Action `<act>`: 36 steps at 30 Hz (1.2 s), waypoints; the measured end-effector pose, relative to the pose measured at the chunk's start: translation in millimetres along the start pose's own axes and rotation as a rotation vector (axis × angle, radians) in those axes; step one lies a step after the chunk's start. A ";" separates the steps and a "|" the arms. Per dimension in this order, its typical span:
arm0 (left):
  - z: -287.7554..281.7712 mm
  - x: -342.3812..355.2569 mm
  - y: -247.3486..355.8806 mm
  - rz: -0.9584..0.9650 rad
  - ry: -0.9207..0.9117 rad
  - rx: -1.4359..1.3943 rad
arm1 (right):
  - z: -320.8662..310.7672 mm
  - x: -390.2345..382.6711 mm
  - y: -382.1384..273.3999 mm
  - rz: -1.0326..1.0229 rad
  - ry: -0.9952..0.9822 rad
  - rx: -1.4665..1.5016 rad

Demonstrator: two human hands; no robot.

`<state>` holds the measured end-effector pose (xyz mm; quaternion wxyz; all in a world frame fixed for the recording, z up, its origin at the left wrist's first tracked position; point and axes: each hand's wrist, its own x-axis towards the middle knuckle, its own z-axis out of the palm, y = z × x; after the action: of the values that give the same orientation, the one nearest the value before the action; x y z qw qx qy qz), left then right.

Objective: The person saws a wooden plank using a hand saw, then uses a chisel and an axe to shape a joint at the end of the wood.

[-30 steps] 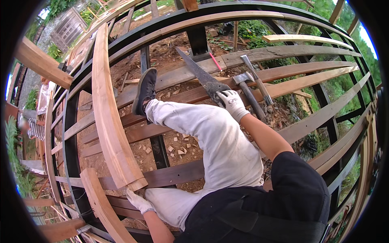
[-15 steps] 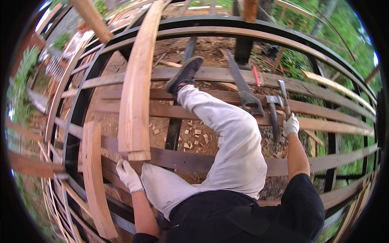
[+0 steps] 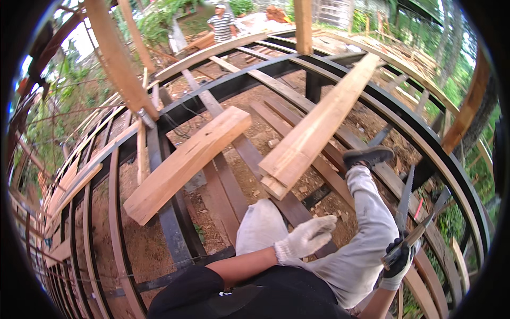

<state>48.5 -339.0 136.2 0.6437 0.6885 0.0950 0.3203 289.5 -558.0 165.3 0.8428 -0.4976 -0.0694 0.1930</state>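
My right hand [image 3: 398, 263], in a glove with a dark palm, is closed around the wooden handle of a chisel [image 3: 419, 232]. Its metal blade points up and away to the right. My left hand [image 3: 311, 237], in a white glove, hovers above my lap with fingers stretched out and nothing in it. Beyond the right hand lies a handsaw [image 3: 405, 201], toothed blade pointing away, with a thin red stick [image 3: 418, 208] beside it. In front of my knees a long pale timber board [image 3: 321, 127] rests across the frame, its near end doubled by a second piece.
A thick timber beam [image 3: 188, 165] lies across the joists at left. Dark joists and slats [image 3: 172, 228] leave gaps down to soil and wood chips. Upright posts [image 3: 119, 58] stand at the far left, back and right. Another person [image 3: 220, 24] in a striped shirt stands beyond the frame.
The view has swung left. My right hand has lifted the chisel and turned, showing its dark palm. The left hand has moved from beside the left knee to over my lap.
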 end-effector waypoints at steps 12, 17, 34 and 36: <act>-55.1 -89.0 46.2 -0.098 0.539 0.050 | 155.2 -124.2 78.2 0.568 -1.024 -0.305; -32.2 -85.1 215.4 -0.420 0.532 0.706 | 91.7 -73.5 221.7 -0.109 -1.290 -0.804; -97.6 4.3 63.5 -0.694 0.700 -0.354 | -84.1 73.8 27.3 -0.423 -0.009 -1.205; -98.8 0.8 43.5 -0.651 0.731 -0.275 | -89.1 69.4 9.1 -0.329 0.194 -1.288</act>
<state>-18.8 -263.6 174.4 0.7197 0.3749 0.4806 0.3325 378.3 -599.1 108.1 0.3985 -0.8991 -0.1694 -0.0636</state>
